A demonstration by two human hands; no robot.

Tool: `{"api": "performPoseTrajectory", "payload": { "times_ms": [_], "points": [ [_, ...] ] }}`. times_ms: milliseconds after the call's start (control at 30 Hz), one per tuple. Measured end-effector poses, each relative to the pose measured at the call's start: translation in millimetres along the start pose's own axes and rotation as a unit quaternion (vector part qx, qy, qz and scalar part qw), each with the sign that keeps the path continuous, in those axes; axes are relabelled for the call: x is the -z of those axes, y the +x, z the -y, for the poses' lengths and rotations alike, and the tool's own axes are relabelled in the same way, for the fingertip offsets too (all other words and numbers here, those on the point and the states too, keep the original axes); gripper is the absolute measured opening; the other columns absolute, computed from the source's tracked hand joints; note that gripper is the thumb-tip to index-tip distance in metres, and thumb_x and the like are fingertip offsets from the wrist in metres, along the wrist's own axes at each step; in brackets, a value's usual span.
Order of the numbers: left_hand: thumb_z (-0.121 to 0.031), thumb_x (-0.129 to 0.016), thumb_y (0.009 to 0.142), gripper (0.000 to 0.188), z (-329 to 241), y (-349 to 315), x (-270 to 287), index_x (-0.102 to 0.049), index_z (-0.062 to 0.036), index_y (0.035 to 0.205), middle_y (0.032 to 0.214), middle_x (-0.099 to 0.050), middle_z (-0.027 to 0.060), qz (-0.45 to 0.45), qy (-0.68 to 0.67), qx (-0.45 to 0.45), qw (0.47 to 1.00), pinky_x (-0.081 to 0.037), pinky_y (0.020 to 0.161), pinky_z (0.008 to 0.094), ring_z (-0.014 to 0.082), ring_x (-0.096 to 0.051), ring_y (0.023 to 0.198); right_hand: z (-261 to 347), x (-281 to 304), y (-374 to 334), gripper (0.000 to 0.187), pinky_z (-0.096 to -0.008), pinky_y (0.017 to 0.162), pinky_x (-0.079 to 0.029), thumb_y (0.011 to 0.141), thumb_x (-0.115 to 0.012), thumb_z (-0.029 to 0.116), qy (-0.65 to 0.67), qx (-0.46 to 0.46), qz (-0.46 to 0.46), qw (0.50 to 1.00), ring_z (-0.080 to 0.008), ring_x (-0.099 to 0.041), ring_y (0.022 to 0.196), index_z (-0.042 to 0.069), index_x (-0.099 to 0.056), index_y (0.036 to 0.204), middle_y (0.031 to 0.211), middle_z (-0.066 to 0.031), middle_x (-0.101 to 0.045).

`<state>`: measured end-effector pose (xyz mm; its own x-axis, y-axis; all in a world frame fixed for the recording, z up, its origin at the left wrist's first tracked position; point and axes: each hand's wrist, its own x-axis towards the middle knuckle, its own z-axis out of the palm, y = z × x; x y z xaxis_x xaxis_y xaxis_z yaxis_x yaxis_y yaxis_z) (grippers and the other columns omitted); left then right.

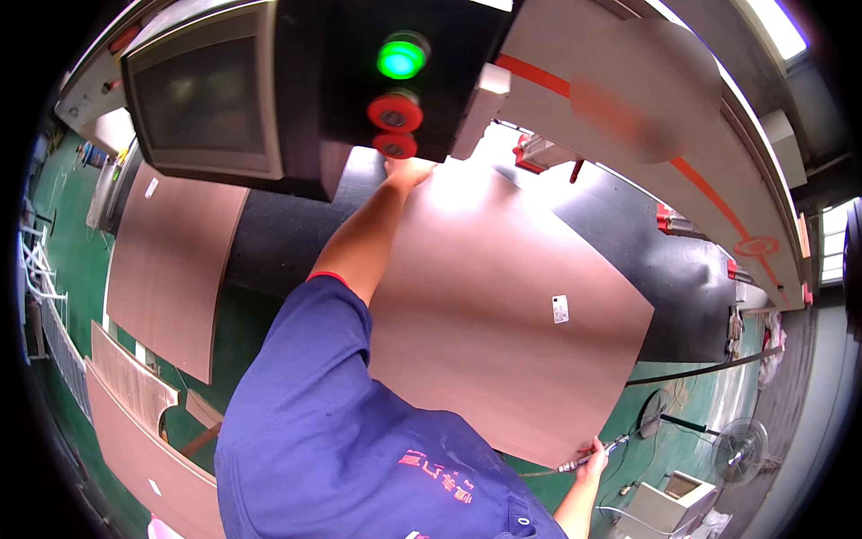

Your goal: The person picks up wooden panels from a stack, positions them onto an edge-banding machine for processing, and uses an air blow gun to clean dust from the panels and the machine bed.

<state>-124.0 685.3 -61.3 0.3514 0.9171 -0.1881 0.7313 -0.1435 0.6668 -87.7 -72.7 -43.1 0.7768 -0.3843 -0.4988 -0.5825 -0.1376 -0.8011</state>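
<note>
A large brown board [503,359] with a small white label lies on a black machine table [682,323]. My left arm stretches forward across its left side. At the far left edge of the board is my left hand [409,171], just below the red buttons of a control panel; the panel and glare hide its fingers. Beside the near right corner of the board, my right hand [591,462] is closed round a slim metal hand tool [571,466]. A thin hose seems to run from that tool. Its exact kind is too small to make out.
Overhead hang the black control panel [355,99] with a glowing green button, a dark screen [199,94] and a white machine beam [548,54]. Another brown board [175,260] stands left, with more boards nearer. A fan [741,452] and white box [669,503] are at right.
</note>
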Motion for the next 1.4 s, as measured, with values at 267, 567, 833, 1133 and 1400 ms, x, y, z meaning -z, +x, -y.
{"api": "performPoseTrajectory", "payload": {
  "times_ms": [267, 567, 833, 1133, 1400],
  "points": [
    [-0.05, -0.058, 0.078, 0.078, 19.6, 5.1, -10.3, -0.04, -0.0012, 0.136, 0.142, -0.038, 0.0207, -0.044, -0.032, -0.02, 0.998, -0.026, 0.11, 0.0386, 0.0369, -0.033, 0.131, 8.1, -13.8, -8.0, 0.015, -0.0312, 0.051, -0.041, 0.079, -0.066, 0.012, -0.026, 0.011, -0.004, 1.0, -0.0156, -0.049, 0.052, 0.006, -0.053, 0.074, 0.061, -0.0026, -0.051],
    [-0.036, -0.06, 0.078, 0.051, 42.5, -27.0, 9.3, -0.058, -0.0015, 0.115, 0.122, -0.051, 0.0232, -0.104, 0.052, -0.079, 0.99, -0.031, 0.104, 0.0443, 0.038, -0.04, 0.12, 7.4, -18.4, 4.6, 0.015, -0.0302, 0.054, -0.04, 0.079, -0.065, 0.014, -0.051, 0.02, 0.012, 0.998, -0.0152, -0.048, 0.052, 0.006, -0.055, 0.071, 0.059, -0.0029, -0.051],
    [-0.034, -0.061, 0.078, 0.046, 90.7, -77.6, 34.1, -0.058, -0.004, 0.113, 0.113, -0.053, 0.0187, -0.136, 0.071, -0.087, 0.984, -0.039, 0.095, 0.0453, 0.0366, -0.048, 0.109, 17.8, -32.6, 11.4, 0.015, -0.0298, 0.052, -0.039, 0.079, -0.065, 0.014, -0.055, 0.046, 0.032, 0.997, -0.0158, -0.048, 0.049, 0.006, -0.055, 0.07, 0.056, -0.0033, -0.051],
    [-0.031, -0.063, 0.08, 0.044, 168.2, -224.3, 96.9, -0.055, -0.0007, 0.111, 0.105, -0.052, 0.0182, -0.092, 0.129, -0.096, 0.983, -0.042, 0.09, 0.0447, 0.0361, -0.049, 0.104, 25.3, -38.2, 33.1, 0.015, -0.0305, 0.049, -0.038, 0.079, -0.064, 0.016, -0.07, 0.081, 0.058, 0.993, -0.0161, -0.047, 0.046, 0.007, -0.057, 0.069, 0.054, -0.003, -0.05],
    [-0.063, -0.044, 0.086, 0.077, 212.0, -296.0, 116.6, -0.052, 0.0076, 0.116, 0.116, -0.055, 0.0302, 0.059, 0.008, 0.133, 0.989, -0.041, 0.095, 0.0441, 0.0417, -0.052, 0.113, 53.3, -80.0, 71.8, 0.03, -0.0314, 0.047, -0.04, 0.085, -0.062, 0.026, -0.283, 0.271, 0.049, 0.919, -0.0152, -0.051, 0.047, 0.007, -0.054, 0.064, 0.054, -0.0039, -0.052]
  ]
}}
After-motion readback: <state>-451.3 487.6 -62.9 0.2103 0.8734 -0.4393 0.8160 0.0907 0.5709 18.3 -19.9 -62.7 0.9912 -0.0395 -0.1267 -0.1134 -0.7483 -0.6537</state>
